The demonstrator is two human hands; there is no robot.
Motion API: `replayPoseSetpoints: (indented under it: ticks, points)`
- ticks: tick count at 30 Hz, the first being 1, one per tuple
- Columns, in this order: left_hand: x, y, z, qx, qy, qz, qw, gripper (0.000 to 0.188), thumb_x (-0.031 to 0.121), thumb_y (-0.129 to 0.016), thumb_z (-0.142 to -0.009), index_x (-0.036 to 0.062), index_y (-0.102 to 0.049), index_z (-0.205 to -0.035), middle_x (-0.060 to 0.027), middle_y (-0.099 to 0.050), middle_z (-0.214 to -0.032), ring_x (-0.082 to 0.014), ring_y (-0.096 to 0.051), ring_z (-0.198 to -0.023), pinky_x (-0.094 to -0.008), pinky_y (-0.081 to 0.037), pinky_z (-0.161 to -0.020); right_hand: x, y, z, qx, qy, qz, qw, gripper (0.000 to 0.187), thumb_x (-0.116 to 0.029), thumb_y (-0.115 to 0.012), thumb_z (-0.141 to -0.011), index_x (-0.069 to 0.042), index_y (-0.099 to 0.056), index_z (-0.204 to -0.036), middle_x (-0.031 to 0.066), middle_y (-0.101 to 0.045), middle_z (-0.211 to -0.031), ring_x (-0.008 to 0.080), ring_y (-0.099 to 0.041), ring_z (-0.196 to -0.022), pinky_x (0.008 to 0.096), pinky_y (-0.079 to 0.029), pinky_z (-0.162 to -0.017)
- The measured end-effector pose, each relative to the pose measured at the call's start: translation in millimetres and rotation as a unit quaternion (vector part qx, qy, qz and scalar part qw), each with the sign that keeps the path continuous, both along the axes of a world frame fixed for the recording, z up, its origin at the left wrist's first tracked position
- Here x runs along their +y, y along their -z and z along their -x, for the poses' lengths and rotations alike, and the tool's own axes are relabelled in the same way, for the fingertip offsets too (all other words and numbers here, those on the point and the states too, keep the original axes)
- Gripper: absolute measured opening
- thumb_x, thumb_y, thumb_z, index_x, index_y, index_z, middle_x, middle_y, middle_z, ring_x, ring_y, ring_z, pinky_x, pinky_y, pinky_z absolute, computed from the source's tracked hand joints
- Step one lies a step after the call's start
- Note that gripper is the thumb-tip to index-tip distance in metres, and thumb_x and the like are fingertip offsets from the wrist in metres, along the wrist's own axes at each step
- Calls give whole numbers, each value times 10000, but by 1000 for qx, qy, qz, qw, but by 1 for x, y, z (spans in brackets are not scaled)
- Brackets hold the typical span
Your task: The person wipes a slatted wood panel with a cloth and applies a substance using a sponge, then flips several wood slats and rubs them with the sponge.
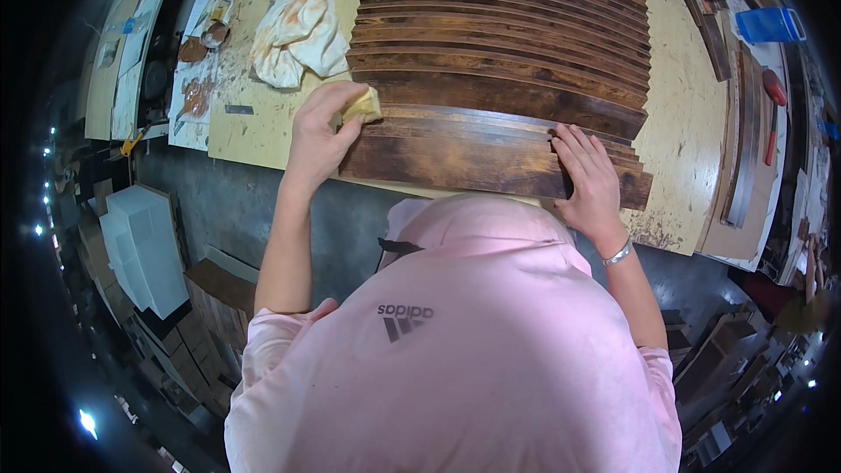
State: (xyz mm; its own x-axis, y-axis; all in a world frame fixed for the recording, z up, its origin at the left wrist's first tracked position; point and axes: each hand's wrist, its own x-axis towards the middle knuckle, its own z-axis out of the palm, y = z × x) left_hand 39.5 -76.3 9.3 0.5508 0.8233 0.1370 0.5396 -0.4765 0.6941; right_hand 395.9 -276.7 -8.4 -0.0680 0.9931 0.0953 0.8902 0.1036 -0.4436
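Observation:
A row of dark stained wooden slats (pixel 499 44) lies overlapped on a pale workboard (pixel 683 140). My left hand (pixel 317 131) is shut on a small yellow sponge (pixel 363 106), pressed against the left end of the nearest slats. My right hand (pixel 589 177) lies flat with spread fingers on the nearest slat (pixel 473 162), close to its right end, and wears a silver bracelet at the wrist. A pink shirt covers the lower middle of the view.
A stained white rag (pixel 296 33) lies left of the slats, with jars and stain smears (pixel 197 92) beyond it. More wood strips (pixel 745 123) and a blue box (pixel 769 24) sit at the right. A white cabinet (pixel 144 250) stands on the floor at left.

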Motion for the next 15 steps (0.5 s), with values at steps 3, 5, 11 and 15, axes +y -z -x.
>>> replayPoseSetpoints:
  ticks: [3,5,11,15]
  points:
    - [1,-1,-7,9,25,5,1000,396,-64,-683,-795,10,-699,-1184,-142,-691,-1189,-285,-658,-1122,-358,-501,-986,-2,1,-4,0,-9,-7,1000,807,-18,-823,-557,-43,-608,-1334,114,-572,-1464,296,-516,-1382,465,-387,-1178]
    - [1,-2,-15,4,51,6,999,394,-67,-684,-797,20,-701,-1181,-140,-688,-1192,-296,-653,-1125,-363,-503,-983,-4,3,-5,-3,-13,-10,1000,812,-29,-829,-556,-42,-606,-1337,113,-577,-1460,293,-523,-1377,463,-392,-1175]
    - [-7,-4,-64,19,153,0,988,377,-65,-689,-801,50,-714,-1159,-118,-682,-1163,-316,-628,-1126,-386,-508,-971,-3,3,-5,-11,-17,-11,1000,806,-62,-840,-572,-42,-605,-1343,115,-589,-1446,290,-538,-1363,457,-406,-1165]
    - [0,-5,-58,58,200,20,978,374,-86,-674,-795,54,-724,-1138,-110,-676,-1147,-312,-628,-1093,-390,-518,-948,-5,6,-4,-4,-8,-21,1000,782,-85,-842,-594,-40,-609,-1339,117,-598,-1435,286,-547,-1355,452,-409,-1161]
